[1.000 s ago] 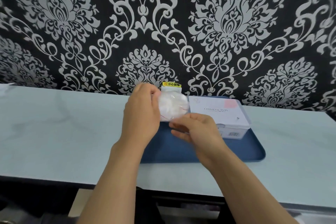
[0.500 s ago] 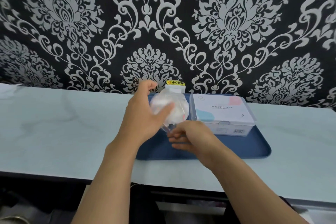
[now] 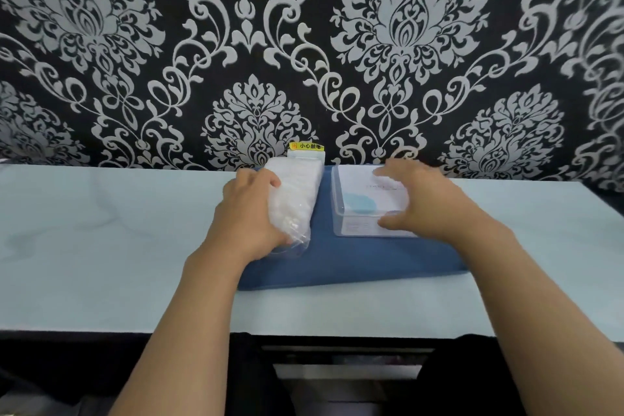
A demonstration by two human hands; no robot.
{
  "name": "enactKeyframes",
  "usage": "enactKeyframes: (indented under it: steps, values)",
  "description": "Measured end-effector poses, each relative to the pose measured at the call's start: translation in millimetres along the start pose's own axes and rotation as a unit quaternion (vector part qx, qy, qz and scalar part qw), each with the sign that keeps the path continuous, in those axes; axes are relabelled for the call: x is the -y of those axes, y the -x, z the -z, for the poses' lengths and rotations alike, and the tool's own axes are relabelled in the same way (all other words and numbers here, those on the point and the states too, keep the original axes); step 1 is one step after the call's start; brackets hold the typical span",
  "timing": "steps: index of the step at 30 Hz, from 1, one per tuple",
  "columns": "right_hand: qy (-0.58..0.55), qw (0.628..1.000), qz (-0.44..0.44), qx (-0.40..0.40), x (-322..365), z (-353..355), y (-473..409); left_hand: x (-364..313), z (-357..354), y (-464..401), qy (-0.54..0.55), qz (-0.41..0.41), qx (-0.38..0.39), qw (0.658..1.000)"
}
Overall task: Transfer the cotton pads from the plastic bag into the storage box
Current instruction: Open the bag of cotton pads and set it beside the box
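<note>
A clear plastic bag (image 3: 297,194) full of white cotton pads lies on the left part of a blue tray (image 3: 337,260). My left hand (image 3: 251,213) holds the bag from its left side, with fingers curled over its top and thumb near its lower end. To the right stands the storage box (image 3: 361,209), clear plastic with a white and blue printed lid, which is closed. My right hand (image 3: 418,203) lies over the box's right half, fingers at the far edge and thumb on the near side.
The tray sits on a pale blue counter (image 3: 101,240) against a black and silver patterned wall. A yellow label (image 3: 306,146) shows on the wall just behind the bag. The counter's front edge runs below my forearms.
The bag, held up in both hands before, now lies on the tray under my left hand. My right hand let go of it and moved right onto the storage box.
</note>
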State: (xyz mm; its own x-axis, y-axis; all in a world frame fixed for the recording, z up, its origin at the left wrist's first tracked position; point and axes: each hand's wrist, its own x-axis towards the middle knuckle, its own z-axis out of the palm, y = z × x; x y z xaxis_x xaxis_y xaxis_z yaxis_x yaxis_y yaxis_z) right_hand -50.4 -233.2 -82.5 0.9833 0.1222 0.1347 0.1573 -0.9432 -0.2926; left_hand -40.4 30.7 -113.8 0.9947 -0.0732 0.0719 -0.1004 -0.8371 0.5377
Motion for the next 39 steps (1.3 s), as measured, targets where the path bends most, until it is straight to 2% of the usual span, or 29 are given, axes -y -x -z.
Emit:
enactKeyframes:
  steps: [2,4,6,8,11,15,18,20,21,23,24,25,26,28,29,30,31,33,35,36,37,38,39]
  values:
    - [0.026,0.999,0.001,0.044,0,-5,-8,-12,8,8,0.009,-0.054,-0.025,0.998]
    - [0.120,0.990,0.032,0.061,3,-5,-13,-36,5,17,0.070,-0.137,-0.094,0.984]
    - [0.222,0.970,0.078,0.061,11,-3,-13,-59,-10,24,0.107,-0.174,-0.120,0.972]
    - [0.268,0.954,0.108,0.078,17,1,-10,-78,-32,29,0.102,-0.141,-0.101,0.980]
    - [0.273,0.948,0.140,0.087,18,7,-2,-89,-58,28,0.052,-0.046,-0.058,0.996]
    - [0.233,0.958,0.153,0.063,13,20,10,-96,-71,21,0.099,0.005,-0.047,0.994]
    - [0.125,0.981,0.144,-0.032,2,38,5,-95,-74,22,0.096,0.005,-0.045,0.994]
    - [0.023,0.982,0.110,-0.151,-4,44,-10,-93,-74,23,0.097,-0.005,-0.041,0.994]
    - [-0.009,0.969,0.074,-0.234,-7,43,-21,-92,-75,24,0.090,-0.010,-0.034,0.995]
    - [-0.074,0.917,-0.034,-0.390,-13,36,-38,-91,-73,25,0.031,-0.035,-0.010,0.999]
    - [-0.105,0.897,-0.076,-0.422,-14,29,-41,-89,-72,25,-0.003,-0.049,0.000,0.999]
    - [-0.112,0.905,-0.089,-0.401,-14,20,-43,-87,-71,24,-0.028,-0.058,0.004,0.998]
    - [-0.092,0.937,-0.080,-0.328,-14,8,-42,-85,-71,23,-0.041,-0.065,0.008,0.997]
    - [-0.050,0.992,-0.054,-0.105,-11,-19,-34,-83,-69,21,-0.044,-0.080,0.013,0.996]
    - [-0.050,0.997,-0.059,-0.020,-8,-27,-28,-83,-65,21,-0.046,-0.091,0.012,0.995]
    - [-0.060,0.996,-0.069,0.019,-6,-33,-24,-82,-59,21,-0.039,-0.101,0.012,0.994]
    - [-0.063,0.995,-0.079,0.018,-5,-32,-22,-82,-52,22,-0.020,-0.110,0.011,0.994]
    - [-0.024,0.996,-0.069,-0.052,6,-22,-18,-77,-31,25,0.062,-0.134,-0.029,0.989]
    - [-0.074,0.985,-0.002,-0.156,33,-8,-6,-61,-3,28,0.155,-0.159,-0.134,0.966]
    - [-0.131,0.974,0.054,-0.174,52,-4,4,-47,9,27,0.176,-0.160,-0.183,0.954]
    - [-0.166,0.967,0.117,-0.151,72,-6,17,-29,18,24,0.170,-0.148,-0.212,0.951]
    - [-0.170,0.966,0.174,-0.093,93,-11,31,-10,25,22,0.140,-0.121,-0.212,0.960]
    - [-0.139,0.967,0.212,-0.018,111,-22,43,7,29,19,0.102,-0.080,-0.176,0.976]
